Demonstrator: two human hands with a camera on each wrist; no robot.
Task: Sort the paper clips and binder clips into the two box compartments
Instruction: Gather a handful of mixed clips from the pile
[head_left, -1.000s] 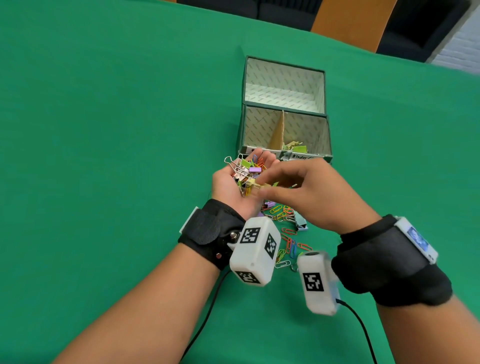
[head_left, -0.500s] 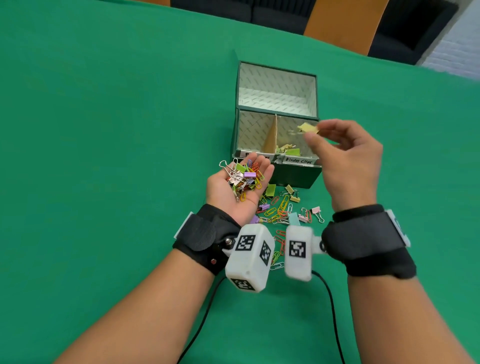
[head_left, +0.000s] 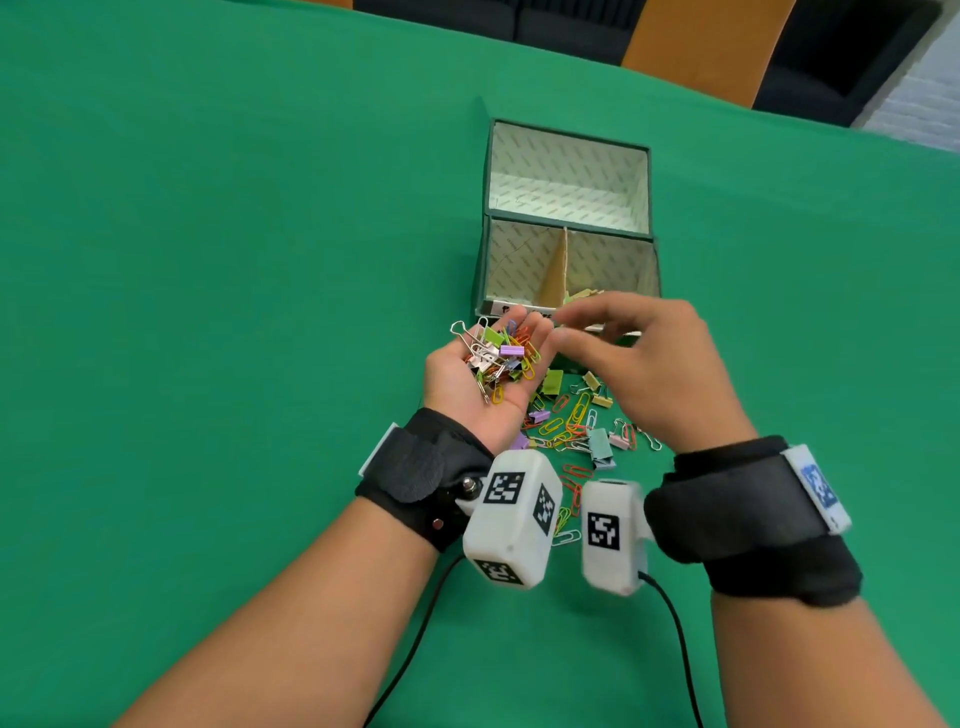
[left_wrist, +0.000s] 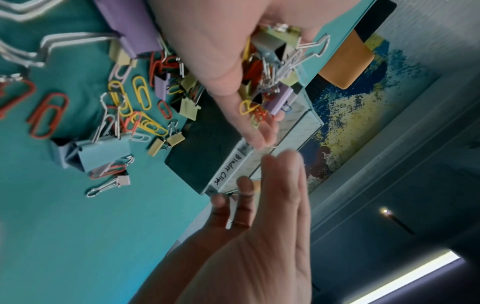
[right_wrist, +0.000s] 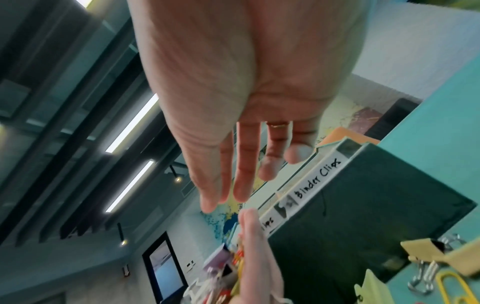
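My left hand (head_left: 454, 376) lies palm up in front of the box, cupping a heap of mixed clips (head_left: 498, 358) on nearly straight fingers. The same heap of clips (left_wrist: 270, 82) fills the left wrist view. My right hand (head_left: 597, 332) hovers just right of those fingertips, over the box's front edge, fingers spread and holding nothing; the right hand (right_wrist: 233, 102) is clearly bare in its wrist view. The green box (head_left: 647, 270) has a cardboard divider (head_left: 558, 270). Several binder clips (head_left: 582, 296) lie in its right compartment, labelled "Binder Clips" (right_wrist: 317, 179).
A loose pile of coloured paper clips and binder clips (head_left: 576, 415) lies on the green table (head_left: 208, 312) under and between my wrists. The box's lid (head_left: 566, 171) stands just behind it. Chairs stand beyond the table's far edge.
My right hand pinched a yellow binder clip from the left palm and carried it over the right compartment. It is now back near the left fingertips, without the clip.
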